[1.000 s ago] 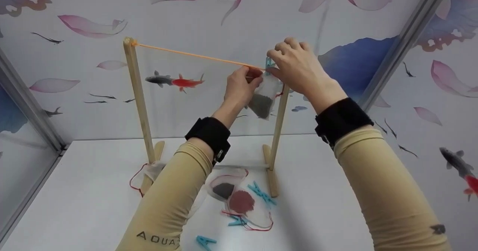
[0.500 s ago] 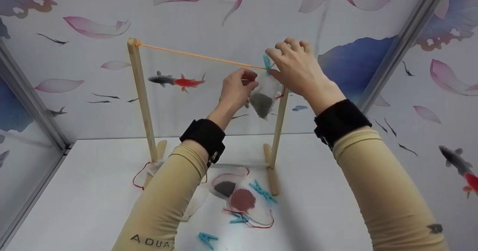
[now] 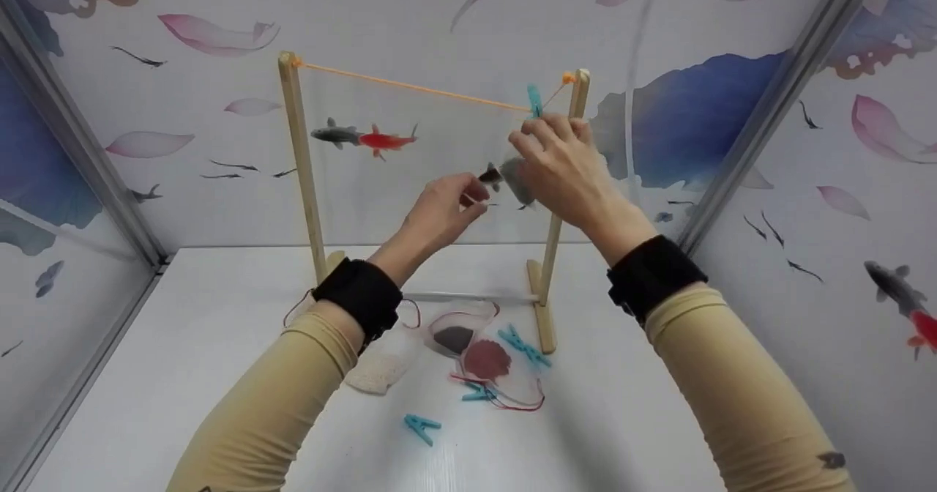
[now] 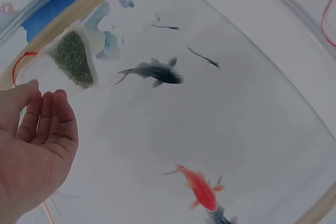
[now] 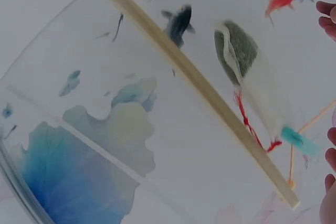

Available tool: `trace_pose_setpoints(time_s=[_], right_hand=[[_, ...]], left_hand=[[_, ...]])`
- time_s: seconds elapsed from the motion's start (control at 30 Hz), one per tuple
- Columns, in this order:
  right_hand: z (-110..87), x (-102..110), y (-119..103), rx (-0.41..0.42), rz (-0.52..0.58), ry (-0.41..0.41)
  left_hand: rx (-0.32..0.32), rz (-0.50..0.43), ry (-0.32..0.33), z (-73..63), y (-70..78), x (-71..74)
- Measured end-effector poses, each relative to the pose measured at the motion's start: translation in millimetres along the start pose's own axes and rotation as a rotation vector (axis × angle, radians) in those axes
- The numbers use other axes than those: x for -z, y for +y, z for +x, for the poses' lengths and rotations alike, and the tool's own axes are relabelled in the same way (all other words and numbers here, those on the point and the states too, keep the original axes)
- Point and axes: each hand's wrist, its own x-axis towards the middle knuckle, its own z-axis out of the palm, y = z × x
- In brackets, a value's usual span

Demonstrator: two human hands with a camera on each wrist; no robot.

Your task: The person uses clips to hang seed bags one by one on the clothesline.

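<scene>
A small mesh drawstring bag [image 4: 73, 59] of green granules hangs from an orange cord [image 3: 410, 84]. A blue clothespin [image 3: 535, 99] clips it there, near the right wooden post [image 3: 554, 258]; the bag's red string dangles beside it in the right wrist view. My right hand [image 3: 567, 177] is just below the clothespin, overlapping the bag in the head view, its fingers bent loosely around nothing. Left of the bag, my left hand [image 3: 443, 210] has relaxed fingers and holds nothing. Seen from the left wrist, its fingertips are close beneath the bag.
On the white table [image 3: 219, 375] lie a bag with dark contents [image 3: 452, 340], one with reddish contents [image 3: 488, 360] and a pale bag [image 3: 377, 371]. Several blue clothespins lie around them, one nearest the front [image 3: 422, 429]. The left wooden post [image 3: 300, 148] carries the cord's other end.
Both hands have come off the clipped bag: the left moved down and left, the right lowered from the clothespin. The bag stays on the cord. The head view has tilted down slightly.
</scene>
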Motion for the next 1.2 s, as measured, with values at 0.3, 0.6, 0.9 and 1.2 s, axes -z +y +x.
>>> trace_pose_setpoints(time_s=[0.3,0.6,0.9,1.2], right_hand=[[-80.0,-39.7,-80.9,-0.081,0.265,-0.256],[-181.1,-72.4,-156.1,-0.204,0.774,-0.743],[-219.5,-75.8,-194.8,-0.238,0.872,-0.808],[-229.0,-71.0,-209.3,-0.256,0.747,-0.785]], left_hand=[[-0.099,0.172,-0.340,-72.5,-29.9,-29.6],[-0.116,0.266,-0.537,-149.9,-70.0,-74.0],[0.029,0.356,-0.514,-201.3,-104.3,-112.5],[-0.085,0.319,-0.353,-209.4,-120.1,-130.4]])
